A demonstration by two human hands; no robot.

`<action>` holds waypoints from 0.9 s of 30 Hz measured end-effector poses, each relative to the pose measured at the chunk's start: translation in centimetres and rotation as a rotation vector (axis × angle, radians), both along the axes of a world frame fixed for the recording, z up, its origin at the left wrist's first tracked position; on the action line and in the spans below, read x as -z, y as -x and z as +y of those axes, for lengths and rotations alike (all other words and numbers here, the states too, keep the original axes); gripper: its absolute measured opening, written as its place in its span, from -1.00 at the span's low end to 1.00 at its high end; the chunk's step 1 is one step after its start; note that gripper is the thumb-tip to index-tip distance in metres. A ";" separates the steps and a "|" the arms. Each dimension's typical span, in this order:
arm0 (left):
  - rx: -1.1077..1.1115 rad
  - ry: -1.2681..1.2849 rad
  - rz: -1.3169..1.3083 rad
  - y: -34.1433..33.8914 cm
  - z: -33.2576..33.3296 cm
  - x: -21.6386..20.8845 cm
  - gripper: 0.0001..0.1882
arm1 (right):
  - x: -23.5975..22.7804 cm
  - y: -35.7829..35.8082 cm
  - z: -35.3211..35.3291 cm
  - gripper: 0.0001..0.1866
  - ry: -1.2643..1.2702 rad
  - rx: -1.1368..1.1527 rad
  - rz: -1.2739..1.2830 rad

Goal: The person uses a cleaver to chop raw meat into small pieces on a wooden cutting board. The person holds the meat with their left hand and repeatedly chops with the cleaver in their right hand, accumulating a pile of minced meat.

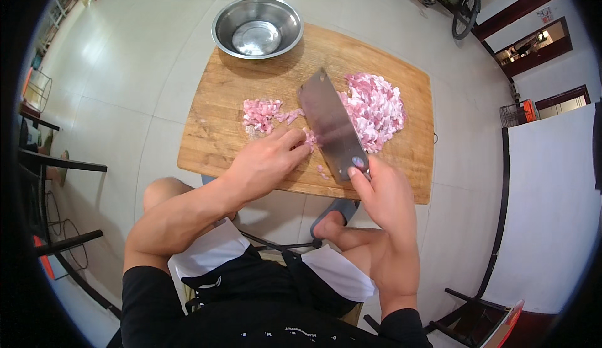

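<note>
My right hand (384, 190) is closed round the handle of a broad cleaver (333, 122). Its blade stands tilted over the middle of a wooden cutting board (216, 144). Left of the blade, my left hand (271, 158) has its fingers curled down on small pieces of pink meat (310, 136); the fingertips are partly hidden. A small heap of chopped meat (261, 113) lies just beyond that hand. On the blade's right is a larger pile of cut meat (375, 111), partly covered by the cleaver.
A metal bowl (225, 43) sits at the board's far left corner with nothing in it. My knees and a grey slipper (343, 208) are below the near edge. Black-legged furniture (63, 160) stands at left, a white-topped table (552, 203) at right, a bicycle (464, 15) far right.
</note>
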State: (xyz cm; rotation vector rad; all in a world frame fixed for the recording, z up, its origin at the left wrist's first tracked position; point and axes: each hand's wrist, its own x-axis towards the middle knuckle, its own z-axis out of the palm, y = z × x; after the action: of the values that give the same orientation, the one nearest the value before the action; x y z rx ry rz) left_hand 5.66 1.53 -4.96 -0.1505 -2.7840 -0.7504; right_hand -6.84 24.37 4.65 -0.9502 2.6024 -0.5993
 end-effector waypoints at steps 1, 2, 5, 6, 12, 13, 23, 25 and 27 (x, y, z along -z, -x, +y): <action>-0.010 0.006 0.005 0.1 0.1 0.0 -0.62 | -0.5 -0.5 0.3 -0.65 -0.040 -0.016 0.021; -0.021 0.011 0.009 0.2 0.2 0.0 -0.63 | -0.8 -0.9 0.5 -0.65 -0.079 -0.032 0.041; -0.043 0.011 0.034 0.4 0.4 0.0 -0.65 | -1.3 -1.8 1.1 -0.66 -0.119 -0.060 0.062; -0.039 0.006 0.036 0.4 0.3 0.0 -0.66 | -1.3 -2.0 1.4 -0.67 -0.118 -0.079 0.084; -0.030 -0.068 0.030 0.6 0.2 -0.2 -0.70 | -1.8 -2.7 0.9 -0.71 -0.214 -0.134 0.089; -0.029 -0.078 0.027 0.7 0.2 -0.1 -0.71 | -2.1 -3.0 0.5 -0.71 -0.221 -0.131 0.077; 0.013 -0.088 -0.031 0.9 -0.3 -0.5 -0.70 | -0.3 -2.2 -4.7 -0.76 -0.179 -0.174 0.191; -0.005 -0.118 0.044 1.2 -0.1 0.3 -0.72 | 0.1 -1.7 -4.2 -0.76 -0.160 -0.174 0.210; -0.058 -0.116 0.084 1.2 -0.1 0.5 -0.73 | 0.2 -1.2 -3.8 -0.75 -0.154 -0.183 0.207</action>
State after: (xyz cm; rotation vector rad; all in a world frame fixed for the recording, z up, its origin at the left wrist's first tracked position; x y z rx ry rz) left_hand 4.46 1.48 -5.41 -0.0776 -2.6464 -0.8677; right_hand -5.63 20.57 4.48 -1.2393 2.6501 -0.2615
